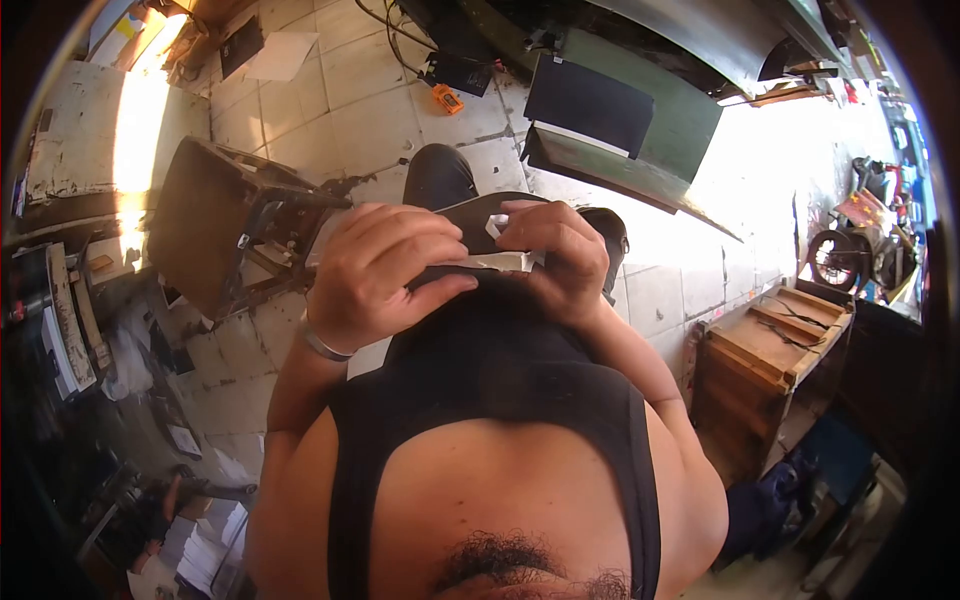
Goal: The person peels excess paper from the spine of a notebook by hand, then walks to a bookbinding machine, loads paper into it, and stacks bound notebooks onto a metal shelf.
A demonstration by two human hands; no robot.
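Close in front of my chest, both hands meet at a small white strip (500,261) that looks like paper. My left hand (375,270), with a band on its wrist, has curled fingers and its thumb beneath, around the left end of the strip. At the other end, my right hand (562,250) has bent fingers closed on the white material, a bit of which sticks out by its fingertips. The right thumb is mostly hidden. Below the hands are my dark clothing and a dark surface across my lap.
A worn brown wooden piece of furniture (205,225) stands at left. A green panel (675,120) carrying a black sheet (590,103) lies ahead. An orange tool (447,98) is on the tiled floor. A wooden drawer frame (775,340) and a motorcycle (838,258) are at right.
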